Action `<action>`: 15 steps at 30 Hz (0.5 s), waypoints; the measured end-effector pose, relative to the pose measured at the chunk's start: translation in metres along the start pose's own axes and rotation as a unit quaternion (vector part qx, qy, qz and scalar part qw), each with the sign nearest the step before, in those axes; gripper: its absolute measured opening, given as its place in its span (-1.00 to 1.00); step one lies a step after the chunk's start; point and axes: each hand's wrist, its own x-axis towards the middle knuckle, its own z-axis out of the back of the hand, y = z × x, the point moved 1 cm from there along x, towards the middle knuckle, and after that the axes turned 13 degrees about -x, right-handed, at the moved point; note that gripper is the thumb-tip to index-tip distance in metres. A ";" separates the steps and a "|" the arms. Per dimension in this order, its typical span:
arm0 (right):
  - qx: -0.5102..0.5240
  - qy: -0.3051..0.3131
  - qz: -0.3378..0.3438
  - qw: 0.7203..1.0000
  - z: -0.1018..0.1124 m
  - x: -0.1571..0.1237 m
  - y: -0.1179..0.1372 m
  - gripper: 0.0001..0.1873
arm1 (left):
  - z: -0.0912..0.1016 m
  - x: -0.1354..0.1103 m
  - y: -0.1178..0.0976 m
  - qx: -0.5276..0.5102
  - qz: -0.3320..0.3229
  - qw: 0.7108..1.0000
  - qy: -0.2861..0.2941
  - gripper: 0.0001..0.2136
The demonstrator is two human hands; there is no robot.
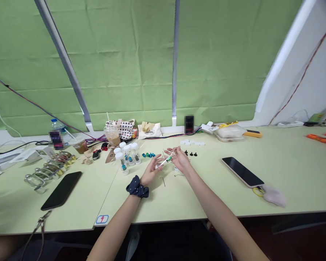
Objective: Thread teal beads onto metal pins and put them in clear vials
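Observation:
My left hand (153,168), with a dark scrunchie (137,186) on its wrist, and my right hand (179,158) meet over the middle of the pale green table (179,203). Together they hold a small clear tube with something green inside (167,159), fingers curled round its two ends. Just left of my hands stand several small clear vials with white caps (127,154), some with blue-green bits inside. A few loose blue-green beads (149,154) lie beside them. Thin metal pins (163,180) rest on the table under my hands.
A black phone (61,190) lies at left, another phone (242,171) at right. Glass jars (47,170) line the left side. White caps (191,143) and small black pieces (191,154) lie behind my hands. Bags, drink cups and cables crowd the back edge.

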 end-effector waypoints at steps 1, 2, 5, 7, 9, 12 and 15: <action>0.009 0.001 0.006 1.000 -0.002 -0.001 -0.002 -0.65 | -0.002 0.000 0.000 0.001 -0.002 1.000 -0.003 -0.47; 0.019 -0.001 0.015 1.000 -0.004 -0.002 -0.002 -0.64 | -0.003 0.000 0.001 0.001 -0.004 1.000 -0.007 -0.48; 0.039 -0.022 0.039 0.998 -0.007 -0.004 0.000 -0.64 | -0.006 0.000 0.001 -0.001 0.002 1.000 -0.009 -0.49; 0.040 -0.035 0.048 0.997 -0.008 -0.005 0.003 -0.64 | -0.008 0.000 0.002 -0.009 0.010 1.000 -0.010 -0.50; 0.041 -0.043 0.050 0.997 -0.008 -0.006 0.006 -0.64 | -0.010 0.000 0.003 -0.016 0.017 1.000 -0.015 -0.50; 0.045 -0.056 0.051 0.996 -0.007 -0.005 0.006 -0.61 | -0.012 0.000 0.003 -0.024 0.024 0.999 -0.026 -0.48; 0.034 -0.069 0.053 0.996 -0.004 -0.003 0.002 -0.58 | -0.013 0.000 0.003 -0.025 0.024 0.999 -0.032 -0.48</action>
